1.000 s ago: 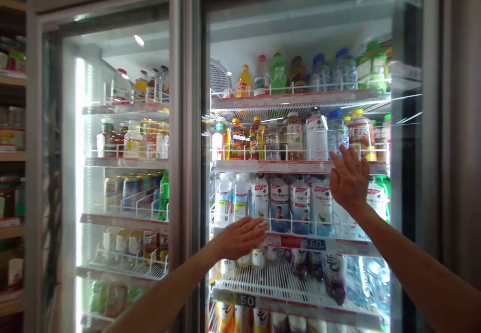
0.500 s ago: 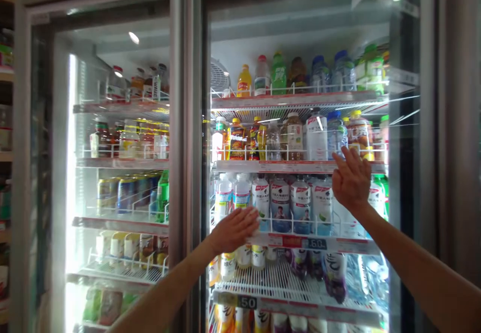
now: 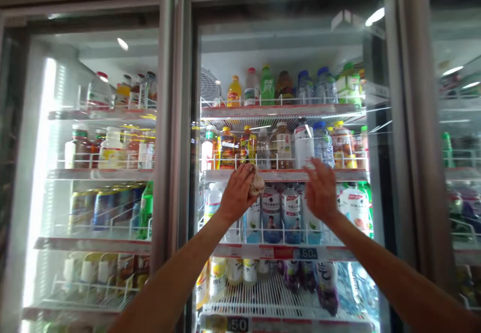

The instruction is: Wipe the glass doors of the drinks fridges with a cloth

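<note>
I face a drinks cooler with glass doors. My left hand presses a small crumpled cloth against the glass of the middle door, level with the second shelf's edge. Its fingers are curled round the cloth. My right hand lies flat on the same glass a little to the right, fingers spread, holding nothing. Behind the glass stand rows of white-labelled bottles under both hands, and mixed juice and water bottles on the shelf above.
A second glass door on the left shows cans and bottles on wire shelves. The metal frame post divides the two doors. Another cooler door stands at the right. Price tags run along the shelf fronts.
My left hand has risen from the third shelf's level up to the second shelf's edge, with the cloth now showing. My right hand slid left across the glass. The view shifted right.
</note>
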Demonstrator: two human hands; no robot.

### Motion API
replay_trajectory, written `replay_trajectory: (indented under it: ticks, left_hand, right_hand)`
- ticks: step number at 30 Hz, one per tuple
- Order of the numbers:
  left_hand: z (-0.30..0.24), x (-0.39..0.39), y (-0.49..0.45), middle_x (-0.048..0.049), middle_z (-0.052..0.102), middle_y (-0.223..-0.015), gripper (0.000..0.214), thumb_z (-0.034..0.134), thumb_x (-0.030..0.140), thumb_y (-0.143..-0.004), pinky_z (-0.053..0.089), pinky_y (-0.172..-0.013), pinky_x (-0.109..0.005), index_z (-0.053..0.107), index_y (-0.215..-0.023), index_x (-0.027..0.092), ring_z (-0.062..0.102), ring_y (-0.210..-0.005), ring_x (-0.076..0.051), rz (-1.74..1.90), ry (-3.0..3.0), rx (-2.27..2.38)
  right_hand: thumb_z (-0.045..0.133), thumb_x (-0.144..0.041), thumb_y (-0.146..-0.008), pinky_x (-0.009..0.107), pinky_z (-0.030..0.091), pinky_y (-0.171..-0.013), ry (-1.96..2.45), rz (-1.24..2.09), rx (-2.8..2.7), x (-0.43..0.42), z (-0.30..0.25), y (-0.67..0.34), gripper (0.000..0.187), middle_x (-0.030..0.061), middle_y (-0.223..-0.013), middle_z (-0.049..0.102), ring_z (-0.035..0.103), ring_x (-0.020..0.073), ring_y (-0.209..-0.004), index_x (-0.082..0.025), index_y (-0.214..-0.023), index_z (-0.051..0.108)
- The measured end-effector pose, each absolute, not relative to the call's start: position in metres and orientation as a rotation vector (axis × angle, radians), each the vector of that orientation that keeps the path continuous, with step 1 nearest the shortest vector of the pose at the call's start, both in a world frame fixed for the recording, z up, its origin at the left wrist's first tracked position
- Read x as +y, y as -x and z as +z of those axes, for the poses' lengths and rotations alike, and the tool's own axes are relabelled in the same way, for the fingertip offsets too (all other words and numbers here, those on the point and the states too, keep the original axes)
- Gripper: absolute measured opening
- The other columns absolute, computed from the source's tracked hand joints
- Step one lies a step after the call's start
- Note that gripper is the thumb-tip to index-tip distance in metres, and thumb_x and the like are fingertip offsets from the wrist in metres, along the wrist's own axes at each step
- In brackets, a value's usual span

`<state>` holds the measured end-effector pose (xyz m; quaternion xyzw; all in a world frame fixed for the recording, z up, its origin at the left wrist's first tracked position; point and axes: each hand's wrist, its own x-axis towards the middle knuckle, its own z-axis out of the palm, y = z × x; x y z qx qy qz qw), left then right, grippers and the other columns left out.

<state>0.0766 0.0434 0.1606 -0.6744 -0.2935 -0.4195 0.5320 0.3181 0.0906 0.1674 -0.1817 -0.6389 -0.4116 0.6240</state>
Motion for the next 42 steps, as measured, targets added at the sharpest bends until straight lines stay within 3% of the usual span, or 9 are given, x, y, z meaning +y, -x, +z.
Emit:
replay_trajectory:
  ticks: [4, 9, 12, 17, 23, 26, 33, 39, 42]
  left_hand:
    - [0.161, 0.037, -0.062, -0.0174, 0.033, -0.143, 0.064, 0.051, 0.038, -0.085, 0.024, -0.109, -0.052, 0.026, -0.138, 0.014, 0.016, -0.139, -0.029, -0.946, 1.588, -0.855]
    - [0.139, 0.017, -0.007, -0.02, 0.028, -0.145, 0.086, 0.052, 0.051, -0.082, 0.03, -0.107, -0.048, 0.008, -0.144, 0.012, 0.023, -0.137, -0.028, -0.964, 1.548, -0.941]
    - [0.125, 0.015, 0.01, -0.0177, 0.029, -0.146, 0.075, 0.045, 0.048, -0.087, 0.028, -0.107, -0.049, 0.01, -0.144, 0.016, 0.024, -0.137, -0.028, -0.989, 1.389, -1.03]
    - [0.12, 0.021, 0.005, -0.0144, 0.027, -0.147, 0.067, 0.042, 0.043, -0.089, 0.022, -0.11, -0.049, 0.013, -0.145, 0.018, 0.02, -0.138, -0.026, -0.971, 1.319, -1.022]
    - [0.121, 0.021, 0.003, -0.0139, 0.025, -0.148, 0.07, 0.043, 0.042, -0.089, 0.02, -0.11, -0.048, 0.011, -0.145, 0.017, 0.019, -0.138, -0.026, -0.974, 1.312, -1.012]
    - [0.121, 0.021, 0.004, -0.0123, 0.023, -0.148, 0.071, 0.046, 0.041, -0.088, 0.019, -0.111, -0.049, 0.01, -0.145, 0.02, 0.019, -0.138, -0.026, -0.998, 1.335, -1.014]
    - [0.12, 0.021, 0.003, -0.0101, 0.022, -0.149, 0.071, 0.046, 0.042, -0.088, 0.019, -0.111, -0.05, 0.009, -0.145, 0.023, 0.02, -0.137, -0.026, -1.025, 1.35, -1.013]
    - [0.116, 0.022, 0.0, -0.0109, 0.021, -0.149, 0.069, 0.043, 0.042, -0.09, 0.019, -0.111, -0.051, 0.007, -0.145, 0.022, 0.017, -0.138, -0.027, -1.049, 1.31, -1.05]
    - [0.115, 0.022, -0.002, -0.0114, 0.02, -0.149, 0.069, 0.043, 0.041, -0.09, 0.02, -0.111, -0.052, 0.006, -0.145, 0.022, 0.017, -0.138, -0.027, -1.051, 1.318, -1.064]
  right_hand:
    - [0.034, -0.017, -0.086, 0.037, 0.036, -0.107, -0.019, -0.824, -1.795, 0.052, 0.169, -0.234, 0.048, 0.0081, -0.134, 0.049, 0.036, 0.0143, -0.131, -0.018, -0.134, 0.037]
    - [0.041, -0.026, -0.087, 0.044, 0.034, -0.107, 0.075, -0.797, -1.83, 0.05, 0.162, -0.174, 0.045, 0.0133, -0.137, 0.044, 0.029, 0.0221, -0.134, -0.014, -0.13, 0.043]
    - [0.046, -0.028, -0.086, 0.05, 0.025, -0.109, 0.176, -0.928, -1.798, 0.061, 0.166, -0.165, 0.045, 0.0099, -0.14, 0.042, 0.032, 0.0246, -0.133, -0.02, -0.13, 0.044]
    - [0.042, -0.032, -0.088, 0.057, 0.009, -0.111, 0.465, -0.997, -1.589, 0.093, 0.219, -0.231, 0.043, 0.0018, -0.141, 0.041, 0.029, 0.0249, -0.134, -0.033, -0.131, 0.043]
    - [0.032, -0.037, -0.089, 0.07, 0.02, -0.096, 0.818, -0.713, -0.908, 0.145, 0.271, -0.381, 0.05, 0.021, -0.135, 0.044, 0.033, 0.0372, -0.129, -0.013, -0.131, 0.045]
    - [0.032, -0.037, -0.089, 0.064, 0.025, -0.099, 0.747, -0.72, -0.913, 0.133, 0.25, -0.36, 0.052, 0.0236, -0.136, 0.041, 0.031, 0.0351, -0.131, -0.008, -0.131, 0.044]
    - [0.04, -0.032, -0.088, 0.044, 0.02, -0.111, 0.515, -1.152, -1.658, 0.093, 0.186, -0.291, 0.042, 0.002, -0.142, 0.04, 0.024, 0.0191, -0.137, -0.029, -0.129, 0.045]
    - [0.033, -0.033, -0.09, 0.06, 0.027, -0.101, 0.789, -0.811, -0.868, 0.15, 0.183, -0.424, 0.05, 0.0218, -0.134, 0.044, 0.034, 0.0317, -0.13, -0.01, -0.134, 0.042]
    - [0.033, -0.03, -0.09, 0.061, 0.027, -0.102, 0.732, -0.787, -0.88, 0.145, 0.162, -0.399, 0.052, 0.0203, -0.139, 0.038, 0.03, 0.0313, -0.133, -0.013, -0.139, 0.033]
